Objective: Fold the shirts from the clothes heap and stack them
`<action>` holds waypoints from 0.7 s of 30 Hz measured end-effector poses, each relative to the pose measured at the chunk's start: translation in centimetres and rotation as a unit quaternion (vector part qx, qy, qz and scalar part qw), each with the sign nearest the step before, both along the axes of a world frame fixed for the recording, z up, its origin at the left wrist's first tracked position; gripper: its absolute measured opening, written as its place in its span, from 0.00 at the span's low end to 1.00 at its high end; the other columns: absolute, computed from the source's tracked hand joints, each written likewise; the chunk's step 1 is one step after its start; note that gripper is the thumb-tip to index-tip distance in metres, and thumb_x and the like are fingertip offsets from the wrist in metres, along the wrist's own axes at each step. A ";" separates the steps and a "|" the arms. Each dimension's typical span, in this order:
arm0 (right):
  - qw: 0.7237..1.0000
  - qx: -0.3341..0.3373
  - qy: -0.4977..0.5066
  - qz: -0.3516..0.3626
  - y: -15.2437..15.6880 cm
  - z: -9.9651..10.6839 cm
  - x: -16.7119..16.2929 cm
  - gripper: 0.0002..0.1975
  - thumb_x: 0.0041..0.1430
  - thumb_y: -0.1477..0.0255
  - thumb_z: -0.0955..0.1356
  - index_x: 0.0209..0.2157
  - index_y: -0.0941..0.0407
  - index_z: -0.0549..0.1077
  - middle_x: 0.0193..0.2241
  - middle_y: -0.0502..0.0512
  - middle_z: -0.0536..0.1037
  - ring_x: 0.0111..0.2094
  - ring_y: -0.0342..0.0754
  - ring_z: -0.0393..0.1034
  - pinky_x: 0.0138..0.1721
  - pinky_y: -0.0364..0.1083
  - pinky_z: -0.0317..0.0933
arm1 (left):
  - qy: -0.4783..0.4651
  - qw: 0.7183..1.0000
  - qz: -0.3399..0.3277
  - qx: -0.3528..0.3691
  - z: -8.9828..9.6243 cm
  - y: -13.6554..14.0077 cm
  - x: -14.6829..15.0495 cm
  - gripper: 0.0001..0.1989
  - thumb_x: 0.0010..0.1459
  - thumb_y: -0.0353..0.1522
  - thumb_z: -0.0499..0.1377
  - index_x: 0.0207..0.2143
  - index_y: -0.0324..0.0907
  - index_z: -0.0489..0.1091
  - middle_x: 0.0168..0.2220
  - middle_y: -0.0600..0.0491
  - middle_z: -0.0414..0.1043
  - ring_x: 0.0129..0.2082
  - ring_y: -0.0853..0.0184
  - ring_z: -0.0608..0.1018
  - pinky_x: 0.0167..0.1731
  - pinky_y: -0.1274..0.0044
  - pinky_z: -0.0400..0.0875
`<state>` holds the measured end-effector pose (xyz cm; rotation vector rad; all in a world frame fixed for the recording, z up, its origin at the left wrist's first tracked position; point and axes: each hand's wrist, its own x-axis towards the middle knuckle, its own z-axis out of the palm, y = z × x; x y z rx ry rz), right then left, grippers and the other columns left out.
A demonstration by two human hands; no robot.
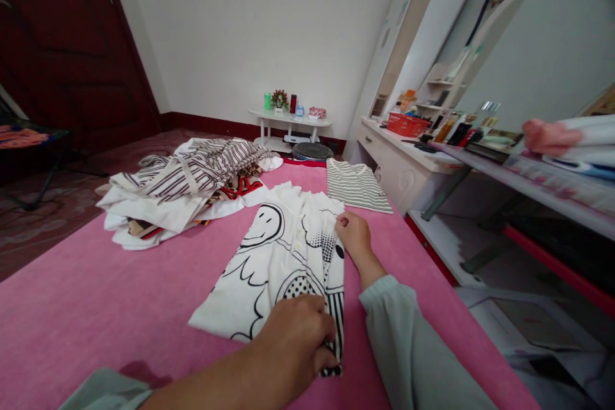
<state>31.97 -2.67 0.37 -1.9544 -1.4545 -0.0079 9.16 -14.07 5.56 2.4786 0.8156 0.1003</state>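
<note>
While the left hand point(302, 333) and right hand point(354, 237) pinch its right edge, one white, black-printed fabric shirt point(276, 262) lies flat | narrower end: away; long axis: near-to-far | one black-and-white striped fabric top point(359, 186) beyond

No words, brands or numbers are showing legibly; a printed smiling face point(262, 225) is beaming from the far left part of the near white shirt point(281, 262); red, black-edged shapes point(241, 188) resembling letters are lying creased in the clothes pile point(185, 182) at left, defying reading; bottles point(446, 129) on the dresser point(398, 160) at right are appearing too small to read.
</note>
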 end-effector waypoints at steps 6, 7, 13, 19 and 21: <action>0.977 0.133 0.168 -0.007 0.4 -0.7 0.9 0.10 0.47 0.70 0.64 0.30 0.57 0.75 0.23 0.50 0.76 0.25 0.46 0.69 0.29 0.42 0.61 | -0.033 0.998 -0.001 -0.044 -0.5 0.4 -0.4 0.02 0.49 0.31 0.64 0.29 0.45 0.75 0.32 0.55 0.74 0.32 0.66 0.75 0.30 0.77 0.65; 0.973 0.144 0.182 -0.012 0.4 -0.7 1.0 0.10 0.47 0.70 0.64 0.30 0.58 0.75 0.23 0.51 0.75 0.24 0.46 0.69 0.29 0.42 0.61 | -0.049 0.997 0.000 -0.058 -0.2 0.4 -0.4 0.02 0.49 0.30 0.64 0.28 0.45 0.75 0.31 0.56 0.74 0.32 0.67 0.75 0.29 0.78 0.64; 0.963 0.192 0.181 -0.062 0.3 -0.2 1.4 0.10 0.49 0.70 0.63 0.30 0.58 0.74 0.26 0.54 0.77 0.28 0.48 0.71 0.33 0.44 0.64 | -0.170 0.977 -0.004 -0.126 3.1 0.3 -0.9 0.04 0.50 0.26 0.63 0.28 0.43 0.74 0.28 0.58 0.72 0.29 0.72 0.73 0.28 0.82 0.61; 0.976 0.133 0.135 -0.103 0.0 -0.1 2.8 0.09 0.51 0.71 0.63 0.30 0.58 0.73 0.28 0.56 0.78 0.30 0.49 0.71 0.35 0.44 0.62 | -0.186 0.976 -0.033 -0.109 0.6 -0.5 -0.3 0.02 0.51 0.28 0.65 0.29 0.41 0.74 0.28 0.56 0.72 0.30 0.71 0.73 0.30 0.82 0.61; 0.991 0.051 0.085 -0.085 -0.2 0.0 2.9 0.07 0.51 0.72 0.63 0.28 0.56 0.73 0.27 0.55 0.78 0.31 0.49 0.71 0.35 0.45 0.60 | -0.149 0.983 -0.041 -0.100 -0.7 -0.6 -0.1 0.04 0.49 0.29 0.67 0.29 0.41 0.74 0.29 0.56 0.73 0.31 0.71 0.73 0.29 0.81 0.61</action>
